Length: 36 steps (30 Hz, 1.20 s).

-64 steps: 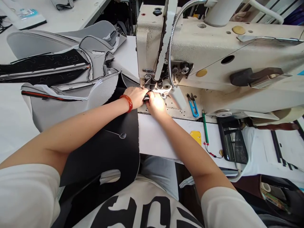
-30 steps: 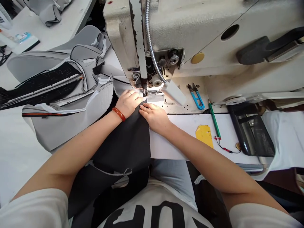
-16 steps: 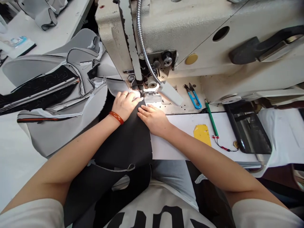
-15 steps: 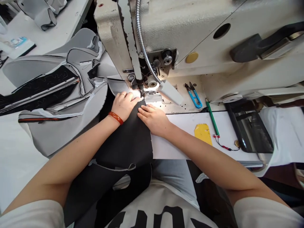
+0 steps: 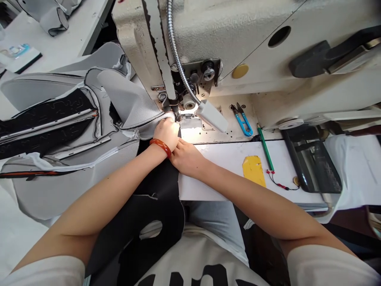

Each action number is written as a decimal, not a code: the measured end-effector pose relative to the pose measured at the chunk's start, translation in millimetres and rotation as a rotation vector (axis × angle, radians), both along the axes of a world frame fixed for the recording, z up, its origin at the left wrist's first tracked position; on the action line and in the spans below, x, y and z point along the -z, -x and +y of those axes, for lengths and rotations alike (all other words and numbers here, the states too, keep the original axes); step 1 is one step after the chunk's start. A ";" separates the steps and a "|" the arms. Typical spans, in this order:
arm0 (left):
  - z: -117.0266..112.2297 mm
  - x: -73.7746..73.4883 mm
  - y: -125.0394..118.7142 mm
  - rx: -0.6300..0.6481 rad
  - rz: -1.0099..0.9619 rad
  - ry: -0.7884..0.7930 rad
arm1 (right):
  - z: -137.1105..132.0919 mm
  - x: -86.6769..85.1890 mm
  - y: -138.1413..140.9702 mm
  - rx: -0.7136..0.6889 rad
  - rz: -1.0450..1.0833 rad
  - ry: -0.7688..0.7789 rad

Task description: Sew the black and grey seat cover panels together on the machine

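Observation:
My left hand (image 5: 167,132), an orange bangle (image 5: 160,146) on its wrist, is closed on the edge of a grey mesh panel (image 5: 131,101) right at the presser foot (image 5: 174,111) of the cream sewing machine (image 5: 238,43). My right hand (image 5: 186,158) lies just behind it on the right edge of the black fabric (image 5: 154,186). Its fingers tuck under my left wrist, so their grip is hidden. The black fabric runs from the needle down over the table edge to my lap.
A pile of grey and black sewn panels (image 5: 53,127) fills the table to the left. On the machine bed lie blue thread snips (image 5: 242,121). A green pencil (image 5: 264,149), a yellow chalk piece (image 5: 253,171) and a black tray (image 5: 312,167) sit to the right.
The grey mesh panel has been lifted and folded toward the needle. My left hand closed on it at the presser foot, and my right hand slid back toward me along the black fabric's edge.

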<state>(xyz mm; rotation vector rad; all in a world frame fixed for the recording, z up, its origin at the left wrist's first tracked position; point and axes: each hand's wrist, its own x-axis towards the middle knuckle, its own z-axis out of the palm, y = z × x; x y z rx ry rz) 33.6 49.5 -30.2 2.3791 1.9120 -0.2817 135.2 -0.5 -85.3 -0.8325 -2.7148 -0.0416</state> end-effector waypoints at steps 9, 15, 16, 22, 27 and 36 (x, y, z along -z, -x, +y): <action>-2.0 8.8 -2.7 -0.005 -0.006 -0.084 | 0.4 -3.6 -6.0 -0.073 -0.029 0.038; -42.5 -6.8 36.7 0.141 0.152 -0.244 | -31.3 -23.9 -8.0 -0.132 -0.098 0.182; -51.5 -9.5 48.8 0.168 0.218 -0.285 | -40.6 -26.6 -7.1 -0.166 -0.115 0.217; -69.5 -10.5 75.5 0.350 0.286 -0.078 | -70.0 -25.2 -2.2 -0.293 -0.126 0.251; -47.5 -14.6 52.8 0.233 0.207 0.159 | -65.0 -18.1 -2.5 -0.264 -0.061 0.195; -31.9 -11.9 24.5 0.145 0.074 0.175 | -51.2 -11.2 -1.0 -0.228 0.036 0.156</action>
